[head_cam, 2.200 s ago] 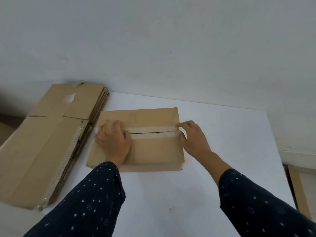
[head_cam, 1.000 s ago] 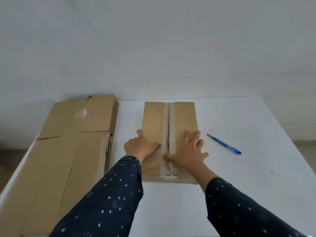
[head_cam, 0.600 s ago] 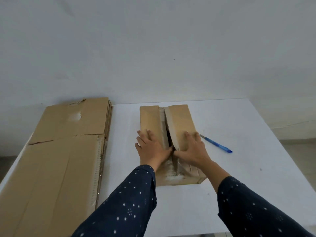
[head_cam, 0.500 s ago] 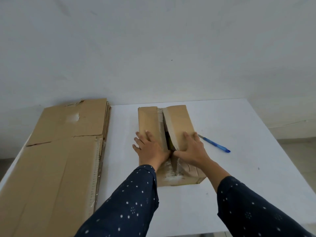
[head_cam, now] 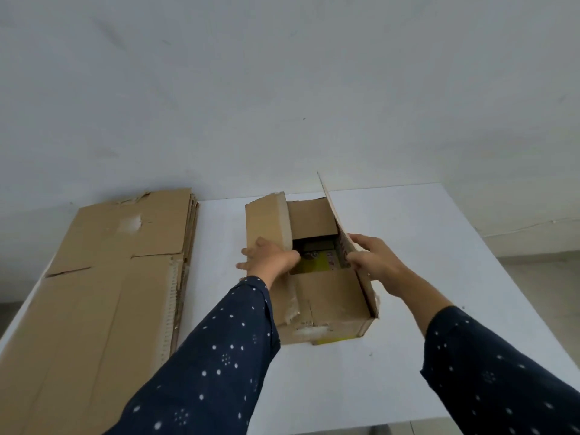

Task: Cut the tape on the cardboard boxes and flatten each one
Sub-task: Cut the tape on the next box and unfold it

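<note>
The cardboard box [head_cam: 326, 296] sits on the table [head_cam: 423, 246], long axis 12 to 6 o'clock. The right hand [head_cam: 373, 259] pinches the upright right flap [head_cam: 367, 293] at 3 o'clock; the left hand [head_cam: 270, 259], fingers spread, thumb hooked, holds the left flap [head_cam: 266, 221] at 9

A white bench [head_cam: 423, 246] fills the lower frame; a plain pale wall [head_cam: 282, 89] spans the upper half.

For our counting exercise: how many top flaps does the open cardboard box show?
4: left flap, held by the left hand; right flap, held up by the right hand; far flap and near flap, lying inward. None seems hidden.
</note>
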A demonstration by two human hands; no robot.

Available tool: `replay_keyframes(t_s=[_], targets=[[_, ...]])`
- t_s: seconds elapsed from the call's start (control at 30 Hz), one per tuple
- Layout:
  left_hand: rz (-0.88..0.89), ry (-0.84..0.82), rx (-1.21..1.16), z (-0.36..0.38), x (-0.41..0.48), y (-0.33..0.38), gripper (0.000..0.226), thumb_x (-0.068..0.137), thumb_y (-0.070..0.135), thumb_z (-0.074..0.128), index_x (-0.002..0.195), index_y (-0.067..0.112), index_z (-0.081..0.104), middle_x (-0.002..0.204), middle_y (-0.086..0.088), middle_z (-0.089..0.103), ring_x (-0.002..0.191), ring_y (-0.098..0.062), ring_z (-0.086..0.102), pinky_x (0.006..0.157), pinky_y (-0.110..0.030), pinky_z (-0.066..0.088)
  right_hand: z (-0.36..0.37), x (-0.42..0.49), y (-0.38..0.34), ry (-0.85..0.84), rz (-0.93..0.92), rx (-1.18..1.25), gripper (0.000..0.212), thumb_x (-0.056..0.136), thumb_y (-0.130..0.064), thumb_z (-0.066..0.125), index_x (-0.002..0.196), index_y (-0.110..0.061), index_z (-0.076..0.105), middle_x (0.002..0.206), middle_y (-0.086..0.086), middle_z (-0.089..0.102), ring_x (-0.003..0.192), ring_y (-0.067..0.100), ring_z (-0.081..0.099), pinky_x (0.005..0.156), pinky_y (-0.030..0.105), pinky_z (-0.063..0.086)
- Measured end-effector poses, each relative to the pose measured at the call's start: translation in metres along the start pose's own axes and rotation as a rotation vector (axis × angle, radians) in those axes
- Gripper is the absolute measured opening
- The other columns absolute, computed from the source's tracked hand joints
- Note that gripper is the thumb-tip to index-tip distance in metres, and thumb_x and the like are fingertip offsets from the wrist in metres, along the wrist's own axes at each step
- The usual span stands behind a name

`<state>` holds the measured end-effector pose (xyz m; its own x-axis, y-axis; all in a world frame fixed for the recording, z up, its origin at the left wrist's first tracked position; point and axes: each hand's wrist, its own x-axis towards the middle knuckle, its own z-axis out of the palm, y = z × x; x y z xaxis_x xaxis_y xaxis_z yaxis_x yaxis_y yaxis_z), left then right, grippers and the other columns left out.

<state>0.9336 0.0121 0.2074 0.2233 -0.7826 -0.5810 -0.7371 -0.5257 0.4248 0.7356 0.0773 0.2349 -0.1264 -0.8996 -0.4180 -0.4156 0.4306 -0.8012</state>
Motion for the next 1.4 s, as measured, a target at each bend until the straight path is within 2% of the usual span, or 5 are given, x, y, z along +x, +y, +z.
replay_keyframes(t_s=[0.43,0.67,0.87,1.2,1.4], targets=[[0.048,0.116,-0.146,-0.095,-0.011,-0.034,0.051,0.092,0.005,0.067,0.138,0.001,0.045,0.123,-0.017,0.057,0.107,-0.033,0.058,0.077,-0.038,0.052,-0.039,0.001,-0.006,0.255,-0.149,-0.556,0.081,0.086,-0.007,0.056,0.153,-0.034,0.018,0.099,0.008,0.060,0.078,0.026,0.061,0.062,0.036,0.053],[0.216,0.298,-0.185,-0.088,-0.015,-0.069,0.039,0.095,0.008,0.053,0.134,0.010,0.047,0.126,-0.008,0.058,0.097,-0.022,0.052,0.075,-0.033,0.043,-0.003,0.002,0.017,0.259,-0.354,-1.296,0.075,0.090,-0.008,0.054,0.154,-0.018,0.017,0.163,0.009,0.008,0.151,0.034,-0.007,0.120,0.058,-0.002],[0.280,0.323,-0.419,-0.100,-0.029,-0.055,0.021,0.094,0.008,0.049,0.109,0.020,0.057,0.107,-0.004,0.065,0.095,-0.025,0.062,0.079,-0.035,0.054,0.040,0.000,0.026,-0.125,-0.264,-1.033,0.059,0.103,-0.054,0.018,0.156,-0.027,0.018,0.159,0.005,0.027,0.151,0.025,0.009,0.115,0.061,-0.009],[0.343,0.296,-0.580,-0.139,-0.055,0.005,0.028,0.090,0.003,0.044,0.111,0.013,0.059,0.106,-0.009,0.065,0.090,-0.025,0.061,0.080,-0.037,0.054,-0.044,-0.026,-0.048,-0.308,-0.121,-0.378,0.038,0.093,-0.050,0.055,0.091,-0.016,0.071,0.088,-0.004,0.067,0.088,0.017,0.062,0.076,0.029,0.047],[0.387,0.038,-0.709,-0.132,-0.081,0.057,0.021,0.098,0.002,0.048,0.114,0.016,0.047,0.105,-0.009,0.060,0.089,-0.023,0.062,0.066,-0.035,0.057,-0.031,-0.060,-0.073,-0.414,-0.221,-0.229,0.075,0.086,-0.072,0.047,0.152,-0.045,0.024,0.145,-0.017,0.043,0.121,0.008,0.052,0.092,0.029,0.046]])
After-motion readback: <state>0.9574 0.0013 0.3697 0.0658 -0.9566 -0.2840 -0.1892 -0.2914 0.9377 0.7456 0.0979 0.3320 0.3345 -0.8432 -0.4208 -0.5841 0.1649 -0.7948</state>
